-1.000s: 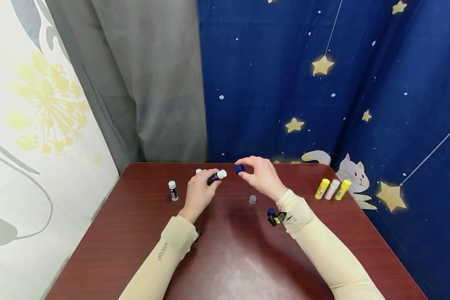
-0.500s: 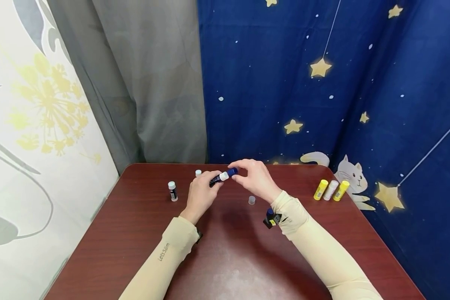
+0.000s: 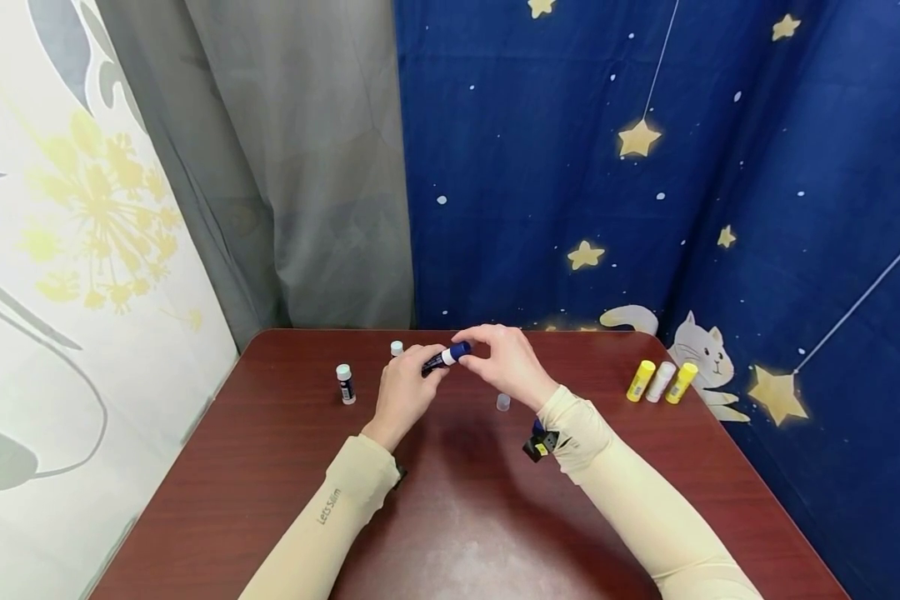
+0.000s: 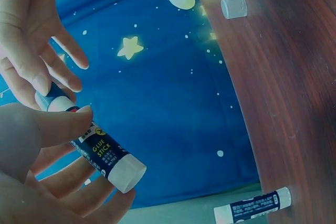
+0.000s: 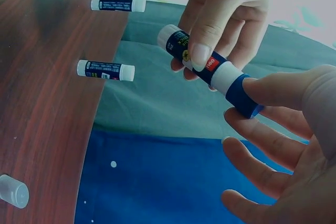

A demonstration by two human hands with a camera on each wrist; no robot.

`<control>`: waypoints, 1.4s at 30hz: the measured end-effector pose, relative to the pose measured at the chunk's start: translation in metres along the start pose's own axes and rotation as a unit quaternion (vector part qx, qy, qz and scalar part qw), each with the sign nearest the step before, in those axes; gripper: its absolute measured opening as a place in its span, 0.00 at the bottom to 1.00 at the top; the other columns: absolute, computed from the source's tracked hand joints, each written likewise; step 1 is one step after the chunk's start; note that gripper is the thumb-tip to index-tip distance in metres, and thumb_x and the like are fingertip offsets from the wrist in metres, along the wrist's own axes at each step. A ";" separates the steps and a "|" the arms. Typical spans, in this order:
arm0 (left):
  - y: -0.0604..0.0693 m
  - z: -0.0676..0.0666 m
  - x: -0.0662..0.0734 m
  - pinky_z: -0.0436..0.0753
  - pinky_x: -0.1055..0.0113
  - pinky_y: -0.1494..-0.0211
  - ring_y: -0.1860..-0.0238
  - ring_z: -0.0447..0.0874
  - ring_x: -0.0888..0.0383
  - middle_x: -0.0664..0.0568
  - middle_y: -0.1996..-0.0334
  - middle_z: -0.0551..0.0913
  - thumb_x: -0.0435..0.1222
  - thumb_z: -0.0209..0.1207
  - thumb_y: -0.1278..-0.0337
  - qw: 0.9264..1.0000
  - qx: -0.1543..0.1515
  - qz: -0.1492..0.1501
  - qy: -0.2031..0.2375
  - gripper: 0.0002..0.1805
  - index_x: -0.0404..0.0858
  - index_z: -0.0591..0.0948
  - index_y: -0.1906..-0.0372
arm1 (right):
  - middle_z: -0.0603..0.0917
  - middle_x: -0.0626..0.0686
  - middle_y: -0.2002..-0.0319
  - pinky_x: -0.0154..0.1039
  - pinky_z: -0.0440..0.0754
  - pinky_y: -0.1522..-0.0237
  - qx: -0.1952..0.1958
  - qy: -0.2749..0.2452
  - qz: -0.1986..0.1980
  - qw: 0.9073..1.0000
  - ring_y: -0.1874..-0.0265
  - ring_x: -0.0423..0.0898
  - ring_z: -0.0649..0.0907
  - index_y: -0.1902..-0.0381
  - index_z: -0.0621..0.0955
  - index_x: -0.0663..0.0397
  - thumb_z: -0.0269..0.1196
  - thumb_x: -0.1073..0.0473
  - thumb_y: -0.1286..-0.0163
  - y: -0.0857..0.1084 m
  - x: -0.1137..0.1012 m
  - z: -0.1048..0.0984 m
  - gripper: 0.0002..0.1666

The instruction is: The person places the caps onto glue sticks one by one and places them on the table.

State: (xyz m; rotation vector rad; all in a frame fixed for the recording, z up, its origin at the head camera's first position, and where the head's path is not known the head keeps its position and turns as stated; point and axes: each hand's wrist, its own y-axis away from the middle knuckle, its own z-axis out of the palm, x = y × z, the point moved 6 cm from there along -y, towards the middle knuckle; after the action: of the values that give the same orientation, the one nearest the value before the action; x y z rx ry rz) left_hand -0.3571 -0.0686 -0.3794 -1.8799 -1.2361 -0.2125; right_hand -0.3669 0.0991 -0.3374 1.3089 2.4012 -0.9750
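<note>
Above the back of the table, my left hand (image 3: 407,387) grips a dark navy glue stick (image 4: 100,148) by its labelled barrel, tilted, its white base exposed. My right hand (image 3: 512,362) pinches a blue cap (image 5: 243,97) between thumb and index finger; the other fingers are spread. That cap sits over the stick's white collar end, in line with the barrel. Whether it is fully seated I cannot tell. Below the right hand, a translucent cap (image 3: 503,402) lies on the table. Two similar navy glue sticks with white tops, one (image 3: 346,385) and another (image 3: 397,347), stand at the left.
At the right of the reddish-brown table (image 3: 450,533) stand a yellow tube (image 3: 641,381), a white tube (image 3: 661,382) and another yellow tube (image 3: 682,383) side by side. Curtains (image 3: 330,167) hang behind the back edge. A small blue item (image 3: 537,427) is mostly hidden by the right wrist camera.
My right hand has moved left and brought the blue cap from apart onto the glue stick's white end. The left hand keeps its grip, nearly still.
</note>
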 end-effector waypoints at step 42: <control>0.005 -0.002 0.008 0.84 0.54 0.56 0.62 0.86 0.52 0.53 0.58 0.87 0.36 0.70 0.41 0.999 -0.009 0.025 -0.038 0.16 0.45 0.87 0.47 | 0.88 0.44 0.57 0.42 0.81 0.54 -0.015 0.034 -0.016 0.999 0.57 0.46 0.84 0.50 0.89 0.44 0.73 0.57 0.36 -0.002 -0.006 0.013 0.15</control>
State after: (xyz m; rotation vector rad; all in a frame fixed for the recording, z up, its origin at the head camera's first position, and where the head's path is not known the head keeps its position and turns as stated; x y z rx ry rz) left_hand -0.3486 -0.0656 -0.3763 -1.9474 -1.2405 -0.1254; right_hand -0.3661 0.0856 -0.3434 1.3189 2.4843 -0.9136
